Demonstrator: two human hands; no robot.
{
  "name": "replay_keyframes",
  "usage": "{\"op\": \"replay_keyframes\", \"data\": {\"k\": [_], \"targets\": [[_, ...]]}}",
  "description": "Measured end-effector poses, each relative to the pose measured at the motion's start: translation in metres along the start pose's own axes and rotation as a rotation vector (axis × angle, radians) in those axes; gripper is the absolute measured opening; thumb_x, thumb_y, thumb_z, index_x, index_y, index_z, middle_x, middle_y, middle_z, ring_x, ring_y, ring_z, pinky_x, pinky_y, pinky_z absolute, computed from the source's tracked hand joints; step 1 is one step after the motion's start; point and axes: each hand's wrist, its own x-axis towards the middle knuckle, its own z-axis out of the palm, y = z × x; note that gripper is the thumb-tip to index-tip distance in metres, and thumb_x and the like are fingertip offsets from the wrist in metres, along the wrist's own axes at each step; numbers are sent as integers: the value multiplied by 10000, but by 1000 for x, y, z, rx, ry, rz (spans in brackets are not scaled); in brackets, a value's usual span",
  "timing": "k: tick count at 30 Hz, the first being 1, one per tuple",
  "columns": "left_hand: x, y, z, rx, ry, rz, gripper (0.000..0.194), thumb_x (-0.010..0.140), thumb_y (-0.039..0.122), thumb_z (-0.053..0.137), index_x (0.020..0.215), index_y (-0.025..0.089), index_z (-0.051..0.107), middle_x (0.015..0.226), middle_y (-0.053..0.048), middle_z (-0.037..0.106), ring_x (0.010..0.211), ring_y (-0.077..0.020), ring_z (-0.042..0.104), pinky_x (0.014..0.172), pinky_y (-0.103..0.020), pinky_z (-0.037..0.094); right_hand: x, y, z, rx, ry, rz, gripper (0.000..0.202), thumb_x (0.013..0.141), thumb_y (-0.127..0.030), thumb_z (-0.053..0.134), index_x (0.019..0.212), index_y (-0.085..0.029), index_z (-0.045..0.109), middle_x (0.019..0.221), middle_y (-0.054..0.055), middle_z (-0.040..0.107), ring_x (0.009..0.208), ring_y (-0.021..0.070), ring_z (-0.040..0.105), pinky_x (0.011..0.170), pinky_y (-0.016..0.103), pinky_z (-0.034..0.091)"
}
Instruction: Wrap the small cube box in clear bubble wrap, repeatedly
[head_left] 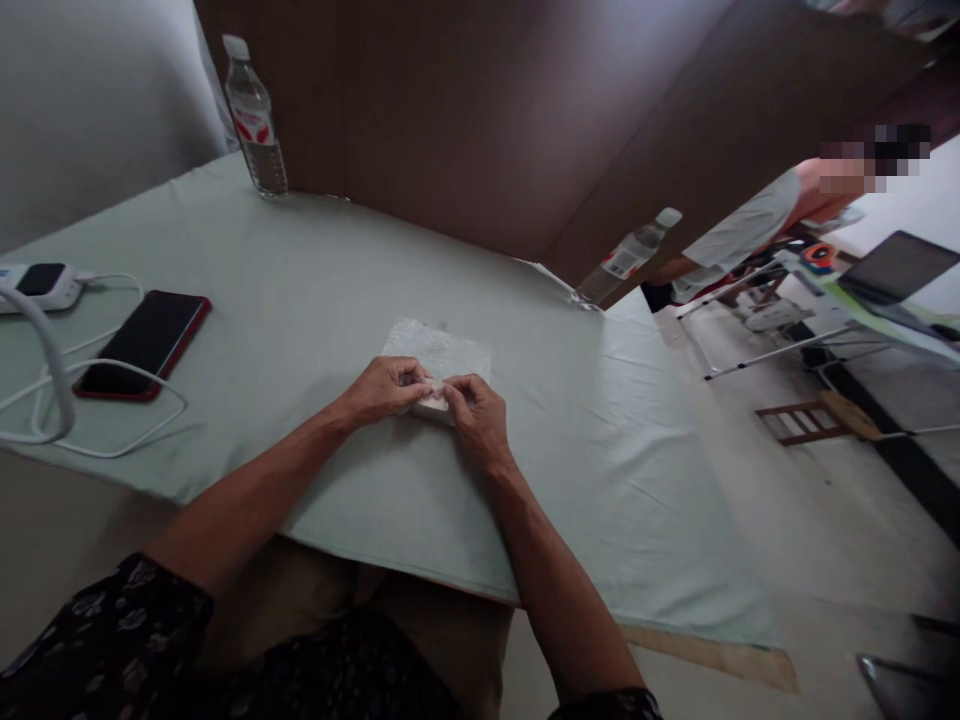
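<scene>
Pinching a pale object (436, 404) (left grip (385, 389); right grip (478, 410))

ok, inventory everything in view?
tablecloth: 1, green, centre
small piece: 1, white, centre
sheet: 1, whitish, beyond piece
bottles: 2, clear, rear
phone: 1, black, red edge, left
power strip: 1, white, left
cables: uncounted, white, near phone
partition: 1, brown, rear
far table: 1, pale, right
laptop: 1, dark, right
stool: 1, brown, right
co-worker: 1, pale top, upper right
sleeves: 2, black floral, bottom
left hand: 1, bare, at piece
right hand: 1, bare, at piece
</scene>
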Motion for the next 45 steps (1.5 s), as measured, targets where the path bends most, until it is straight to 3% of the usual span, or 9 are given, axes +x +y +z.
{"op": "replay_keyframes", "data": {"k": [17,22,24,27,31,38,45], "targets": [[1,-1,2,-2,-9,-30,248,721,417,665,698,170,663,702,-6,649,657,-137,535,595,-244,393,1,6,0,-69,21,-13,178,879,-380,562,856,-224,647,807,20,718,757,190,643,744,315,503],[1,-1,3,-15,-14,-52,267,714,436,675,678,174,637,636,13,596,600,-125,501,555,-234,373,-2,1,-8,-432,240,-314,140,933,-311,563,941,-239,682,1041,79,737,1014,258,641,906,415,442],[2,-3,4,-4,-21,-48,260,717,429,672,681,174,637,630,14,597,596,-124,498,561,-233,378,-8,-8,-10,-536,276,-446,121,948,-277,568,935,-246,684,1032,71,737,1014,254,631,925,426,407],[3,-6,3,32,-17,-17,230,721,400,645,687,173,641,656,6,617,628,-130,512,593,-237,394,-19,-19,-7,-587,141,-539,104,951,-255,573,914,-246,670,955,48,743,923,231,628,898,418,383],[3,-4,-2,54,-33,-12,227,720,394,602,704,172,645,690,-6,639,657,-140,539,623,-248,422,-27,-19,2,-600,-31,-513,104,938,-271,592,1005,-233,663,1021,62,736,934,240,613,891,415,379],[4,-3,-23,170,-85,-3,214,684,369,562,736,180,648,693,-4,612,652,-151,518,594,-254,394,-26,-17,4,-725,-106,-486,240,961,-315,581,1175,-225,642,1083,79,693,981,255,564,874,410,362],[5,-6,-31,200,-122,-115,306,690,410,577,867,169,639,671,16,565,629,-151,503,597,-258,385,-25,-19,5,-798,-140,-462,260,977,-332,569,1213,-244,631,1089,60,664,982,237,523,871,395,332]]}}
